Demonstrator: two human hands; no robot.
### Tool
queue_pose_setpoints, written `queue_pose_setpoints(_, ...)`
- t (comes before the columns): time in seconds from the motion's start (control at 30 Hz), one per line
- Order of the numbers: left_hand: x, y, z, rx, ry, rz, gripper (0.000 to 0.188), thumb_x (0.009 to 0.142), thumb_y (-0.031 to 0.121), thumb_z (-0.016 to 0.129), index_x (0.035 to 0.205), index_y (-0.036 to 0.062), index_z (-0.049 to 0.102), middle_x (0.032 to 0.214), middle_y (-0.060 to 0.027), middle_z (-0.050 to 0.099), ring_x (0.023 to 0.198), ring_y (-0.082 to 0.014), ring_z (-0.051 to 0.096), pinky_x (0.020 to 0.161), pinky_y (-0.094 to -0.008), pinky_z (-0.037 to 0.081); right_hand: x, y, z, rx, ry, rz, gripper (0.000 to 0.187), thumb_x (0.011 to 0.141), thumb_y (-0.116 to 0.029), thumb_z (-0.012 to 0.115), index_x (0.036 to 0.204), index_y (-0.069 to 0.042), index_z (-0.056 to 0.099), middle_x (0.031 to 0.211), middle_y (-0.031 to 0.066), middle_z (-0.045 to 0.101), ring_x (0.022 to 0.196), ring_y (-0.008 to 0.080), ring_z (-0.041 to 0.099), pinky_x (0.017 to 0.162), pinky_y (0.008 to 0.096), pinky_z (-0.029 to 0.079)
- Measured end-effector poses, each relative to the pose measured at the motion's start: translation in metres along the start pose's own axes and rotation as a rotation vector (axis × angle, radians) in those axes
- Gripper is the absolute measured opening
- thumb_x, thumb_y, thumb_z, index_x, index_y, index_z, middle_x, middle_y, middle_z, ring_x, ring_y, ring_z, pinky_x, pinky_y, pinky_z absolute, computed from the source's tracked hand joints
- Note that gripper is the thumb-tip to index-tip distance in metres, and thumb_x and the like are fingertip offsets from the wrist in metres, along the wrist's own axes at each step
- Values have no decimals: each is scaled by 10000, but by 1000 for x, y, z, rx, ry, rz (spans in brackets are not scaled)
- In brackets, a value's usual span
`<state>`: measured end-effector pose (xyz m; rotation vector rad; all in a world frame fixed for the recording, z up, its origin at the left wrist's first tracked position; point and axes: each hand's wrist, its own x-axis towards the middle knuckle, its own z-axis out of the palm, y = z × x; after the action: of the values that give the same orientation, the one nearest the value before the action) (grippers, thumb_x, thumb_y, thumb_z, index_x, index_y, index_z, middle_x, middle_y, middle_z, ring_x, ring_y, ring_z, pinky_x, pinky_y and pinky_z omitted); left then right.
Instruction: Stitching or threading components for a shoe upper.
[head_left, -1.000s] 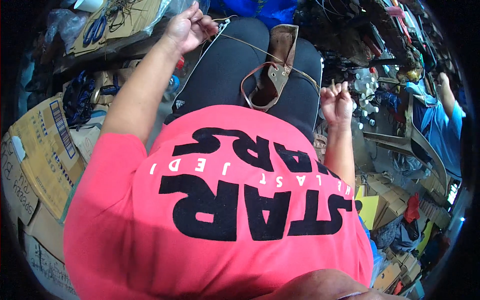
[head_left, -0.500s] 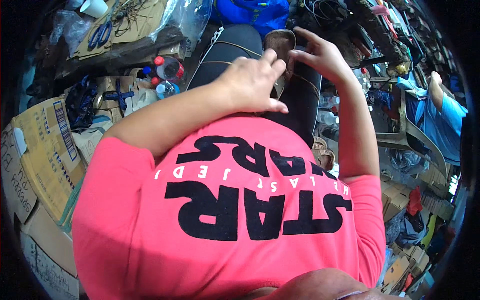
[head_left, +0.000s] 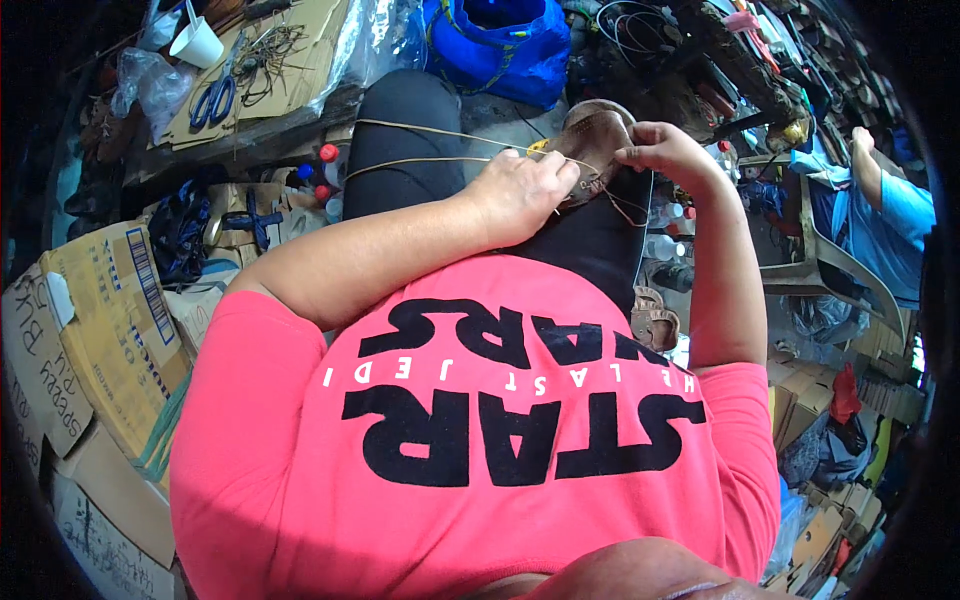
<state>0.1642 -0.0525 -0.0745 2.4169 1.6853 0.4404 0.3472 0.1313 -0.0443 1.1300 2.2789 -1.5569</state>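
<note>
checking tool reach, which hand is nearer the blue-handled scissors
Left. The left hand is right of the scissors, beside the brown shoe; the right hand is farther right, at the shoe's right edge.

Inverted lettering covers the pink shirt [head_left: 478, 415]: large black block capitals in two rows, a small white line between. At left, the yellowish carton [head_left: 115, 325] bears dark print and a striped blue panel; the brown cardboard [head_left: 55, 365] beside it carries dark handwriting.
</note>
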Motion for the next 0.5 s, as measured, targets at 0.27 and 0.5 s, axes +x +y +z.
queue_pose_setpoints(0.27, 26, -61, -9, 255, -28, 146, 495, 786, 147, 617, 1269, 180, 514, 1222, -42, 568, 971, -208, 637, 737, -359, 503, -7, 24, 44, -133, 453, -280, 340, 852, -329, 672, 972, -11, 666, 944, 50, 584, 875, 170, 578, 770, 307, 446)
queue_pose_setpoints(0.5, 35, -67, -21, 314, -193, 226, 327, 826, 108, 529, 1149, 148, 555, 1046, -66, 611, 910, -246, 648, 722, -383, 503, -5, 27, 62, -184, 580, -198, 295, 849, -323, 672, 900, -33, 647, 870, 58, 522, 840, 194, 561, 757, 305, 436)
